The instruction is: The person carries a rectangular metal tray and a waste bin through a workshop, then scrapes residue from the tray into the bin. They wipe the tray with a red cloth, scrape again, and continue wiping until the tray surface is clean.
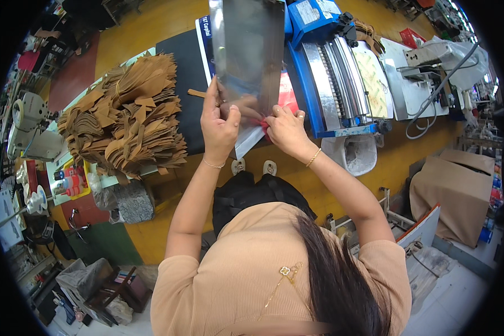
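Observation:
A glossy, see-through grey sheet (249, 53), apparently plastic, stands tilted up in front of me over the dark worktop. My left hand (218, 131) grips its left edge, thumb on the near side and fingers stretched along it. At the sheet's lower right corner, the closed fingers of my right hand (287, 130) pinch a small bunched red piece (265, 129), whose kind I cannot make out. Behind the sheet, a red and white printed sheet (287, 92) shows in part. A narrow brown strip (196, 93) lies beside my left fingertips.
Bundled brown cut pieces (129, 112) form a big pile on the left. A blue machine with metal rollers (347, 78) stands close by my right hand. Beyond it sits a grey device with a cable (423, 70). A white sewing machine (33, 126) is at far left.

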Action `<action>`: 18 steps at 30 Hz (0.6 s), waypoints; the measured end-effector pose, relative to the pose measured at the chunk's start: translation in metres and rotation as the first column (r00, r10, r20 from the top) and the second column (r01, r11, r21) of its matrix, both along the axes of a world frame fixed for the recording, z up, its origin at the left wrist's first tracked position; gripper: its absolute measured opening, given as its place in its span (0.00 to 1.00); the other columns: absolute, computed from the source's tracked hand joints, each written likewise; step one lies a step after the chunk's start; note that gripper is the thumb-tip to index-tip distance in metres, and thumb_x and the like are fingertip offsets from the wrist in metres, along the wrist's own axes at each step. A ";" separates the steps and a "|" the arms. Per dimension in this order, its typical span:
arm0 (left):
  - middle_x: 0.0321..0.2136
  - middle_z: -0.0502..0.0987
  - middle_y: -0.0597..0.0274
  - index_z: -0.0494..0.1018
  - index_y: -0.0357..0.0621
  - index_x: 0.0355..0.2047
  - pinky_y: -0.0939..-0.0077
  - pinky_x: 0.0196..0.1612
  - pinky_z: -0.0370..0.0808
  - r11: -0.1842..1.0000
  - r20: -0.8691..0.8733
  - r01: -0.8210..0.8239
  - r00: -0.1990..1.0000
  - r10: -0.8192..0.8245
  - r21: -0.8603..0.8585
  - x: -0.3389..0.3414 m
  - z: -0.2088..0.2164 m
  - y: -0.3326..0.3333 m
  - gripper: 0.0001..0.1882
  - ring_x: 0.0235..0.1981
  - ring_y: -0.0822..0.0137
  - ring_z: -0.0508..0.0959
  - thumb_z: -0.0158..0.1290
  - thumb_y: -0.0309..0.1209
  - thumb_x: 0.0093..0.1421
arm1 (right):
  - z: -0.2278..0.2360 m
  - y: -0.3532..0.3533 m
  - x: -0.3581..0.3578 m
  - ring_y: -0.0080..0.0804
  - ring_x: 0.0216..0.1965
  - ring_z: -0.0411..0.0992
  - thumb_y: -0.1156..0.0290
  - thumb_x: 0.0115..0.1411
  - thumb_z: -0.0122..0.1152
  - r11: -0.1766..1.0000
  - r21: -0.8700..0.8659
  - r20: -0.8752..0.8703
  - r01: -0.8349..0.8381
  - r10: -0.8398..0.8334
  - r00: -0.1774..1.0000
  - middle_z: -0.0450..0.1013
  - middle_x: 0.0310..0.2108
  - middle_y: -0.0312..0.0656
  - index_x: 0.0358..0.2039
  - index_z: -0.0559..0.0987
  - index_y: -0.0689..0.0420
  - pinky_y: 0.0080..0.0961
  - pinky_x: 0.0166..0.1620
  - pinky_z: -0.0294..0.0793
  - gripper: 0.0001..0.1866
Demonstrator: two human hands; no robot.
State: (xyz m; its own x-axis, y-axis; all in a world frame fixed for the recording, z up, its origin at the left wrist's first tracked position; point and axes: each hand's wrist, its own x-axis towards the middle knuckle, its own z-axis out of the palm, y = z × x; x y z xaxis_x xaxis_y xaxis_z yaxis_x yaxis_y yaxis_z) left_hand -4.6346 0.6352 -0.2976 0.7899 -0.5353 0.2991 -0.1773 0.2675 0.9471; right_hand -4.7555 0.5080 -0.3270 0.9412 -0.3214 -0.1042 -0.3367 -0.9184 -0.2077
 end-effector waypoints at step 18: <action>0.55 0.64 0.57 0.52 0.33 0.63 0.83 0.42 0.68 1.000 -0.006 -0.020 1.000 0.020 0.016 0.019 -0.018 -0.001 0.33 0.39 0.75 0.69 0.45 0.18 0.57 | 0.023 0.055 0.007 0.39 0.44 0.65 0.71 0.57 0.48 0.778 0.627 0.155 -0.042 -0.072 0.985 0.66 0.38 0.42 0.37 0.80 0.54 0.38 0.44 0.61 0.12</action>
State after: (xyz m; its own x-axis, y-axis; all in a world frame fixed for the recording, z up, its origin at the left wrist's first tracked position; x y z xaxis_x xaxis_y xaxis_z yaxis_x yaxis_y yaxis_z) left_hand -4.6152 0.6344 -0.3153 0.8024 -0.5241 0.2856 -0.1766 0.2486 0.9524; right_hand -4.7482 0.5633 -0.3039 0.9580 -0.2528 -0.1352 -0.2590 -0.5610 -0.7863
